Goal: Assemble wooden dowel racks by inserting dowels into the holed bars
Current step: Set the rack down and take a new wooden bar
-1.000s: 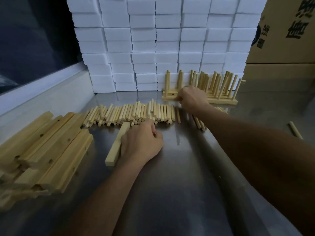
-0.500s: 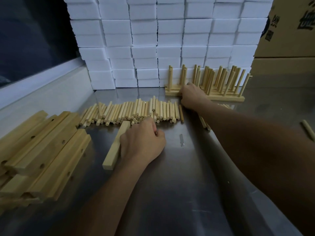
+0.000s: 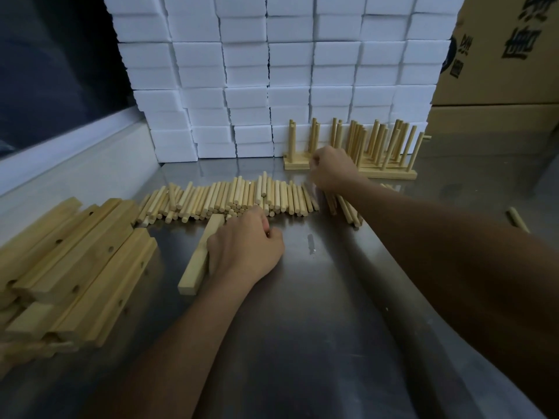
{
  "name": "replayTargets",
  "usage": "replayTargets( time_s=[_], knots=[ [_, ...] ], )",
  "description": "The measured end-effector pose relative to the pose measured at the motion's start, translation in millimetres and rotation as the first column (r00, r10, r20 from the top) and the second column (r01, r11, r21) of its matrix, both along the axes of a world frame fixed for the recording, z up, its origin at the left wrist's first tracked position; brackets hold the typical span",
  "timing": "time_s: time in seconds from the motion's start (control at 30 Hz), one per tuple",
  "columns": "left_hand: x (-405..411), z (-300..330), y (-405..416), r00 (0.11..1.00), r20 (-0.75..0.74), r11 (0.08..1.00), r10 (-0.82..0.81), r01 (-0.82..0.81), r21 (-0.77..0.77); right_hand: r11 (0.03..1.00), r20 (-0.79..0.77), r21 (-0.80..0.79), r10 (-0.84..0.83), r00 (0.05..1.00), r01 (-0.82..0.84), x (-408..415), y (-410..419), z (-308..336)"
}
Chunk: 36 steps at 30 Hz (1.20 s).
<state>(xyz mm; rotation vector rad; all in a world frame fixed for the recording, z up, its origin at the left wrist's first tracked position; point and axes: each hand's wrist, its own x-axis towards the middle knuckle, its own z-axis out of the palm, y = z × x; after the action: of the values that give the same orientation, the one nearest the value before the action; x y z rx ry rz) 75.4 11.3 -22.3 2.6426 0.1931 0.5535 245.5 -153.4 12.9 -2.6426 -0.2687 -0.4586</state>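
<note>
Steel tabletop [image 3: 317,328] fills the near view, scuffed and dimly reflective. On it the left hand [image 3: 242,249] rests with its fingers curled against a single holed bar [image 3: 199,258] lying flat, steadying it; whether the fingertips also pinch a dowel I cannot tell. To the left sits a stack of holed bars [image 3: 75,267], not yet used. Just beyond the left hand lies the row of loose dowels [image 3: 230,198], side by side. Farther out, the right hand [image 3: 331,170] is closed into a loose fist at the near edge of the finished racks [image 3: 363,152], whose dowels stand upright; what it grips is hidden. I judge that a new rack is just beginning: the next move calls for picking one dowel from the row and lining it up squarely over a hole. One stray dowel [image 3: 518,220] lies far right. Behind stand a wall of white foam blocks [image 3: 287,71] and cardboard boxes [image 3: 508,55].
</note>
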Motion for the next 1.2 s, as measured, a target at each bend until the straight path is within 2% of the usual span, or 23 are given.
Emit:
replayTargets(
  time_s=[0.27, 0.37, 0.5, 0.57, 0.63, 0.7, 0.77, 0.93, 1.0, 1.07, 1.1, 1.13, 1.2],
  knots=[
    [-16.9, 6.8, -8.4, 0.987, 0.113, 0.979, -0.117, 0.096, 0.181, 0.997, 0.105, 0.08, 0.008, 0.994, -0.016, -62.6, 0.1, 2.3],
    [-25.4, 8.4, -11.7, 0.969, 0.208, 0.964, -0.131, 0.075, 0.255, 0.998, 0.181, 0.043, -0.042, 0.983, 0.035, -98.0, -4.0, -3.4],
    [-33.9, 15.1, -10.5, 0.974, 0.22, 0.927, 0.062, -0.138, 0.35, 0.996, 0.209, 0.022, -0.085, 0.974, 0.082, -136.1, -9.8, -10.7],
    [-38.9, 17.3, -4.9, 0.972, 0.142, 0.887, 0.187, -0.229, 0.402, 0.995, 0.186, 0.031, -0.099, 0.978, 0.095, -150.7, -11.5, -17.9],
    [-42.4, 18.2, 5.0, 0.96, 0.038, 0.881, 0.279, -0.271, 0.387, 0.993, 0.176, 0.055, -0.116, 0.978, 0.108, -159.6, -13.4, -23.8],
    [-43.9, 19.9, 13.6, 0.949, -0.059, 0.912, 0.309, -0.278, 0.301, 0.988, 0.168, 0.082, -0.143, 0.975, 0.131, -164.2, -16.1, -24.4],
    [-44.1, 20.4, 17.4, 0.954, -0.072, 0.934, 0.29, -0.265, 0.242, 0.983, 0.159, 0.093, -0.17, 0.973, 0.156, -166.1, -18.9, -24.0],
    [-41.3, 26.5, 11.5, 0.966, 0.11, 0.959, 0.234, -0.248, 0.137, 0.972, 0.087, 0.044, -0.235, 0.968, 0.232, -163.5, -26.5, -23.7],
    [-38.0, 27.3, 9.9, 0.958, 0.238, 0.986, 0.162, -0.169, 0.009, 0.97, 0.034, -0.038, -0.24, 0.97, 0.241, -160.7, -27.3, -23.1],
    [-34.4, 26.4, 7.1, 0.946, 0.315, 0.979, 0.074, -0.009, -0.202, 0.969, -0.008, -0.118, -0.221, 0.975, 0.219, -158.3, -26.3, -23.6],
    [-32.7, 26.3, 5.3, 0.949, 0.313, 0.933, 0.041, 0.076, -0.352, 0.966, -0.029, -0.154, -0.213, 0.977, 0.206, -157.7, -25.6, -24.0],
    [-31.2, 26.6, 3.1, 0.958, 0.286, 0.836, 0.013, 0.146, -0.528, 0.963, -0.048, -0.182, -0.21, 0.977, 0.198, -157.3, -25.2, -24.2],
    [-30.1, 26.5, -0.3, 0.981, 0.193, 0.533, -0.036, 0.182, -0.826, 0.959, -0.062, -0.201, -0.215, 0.975, 0.198, -157.3, -25.5, -23.8]
  ],
)
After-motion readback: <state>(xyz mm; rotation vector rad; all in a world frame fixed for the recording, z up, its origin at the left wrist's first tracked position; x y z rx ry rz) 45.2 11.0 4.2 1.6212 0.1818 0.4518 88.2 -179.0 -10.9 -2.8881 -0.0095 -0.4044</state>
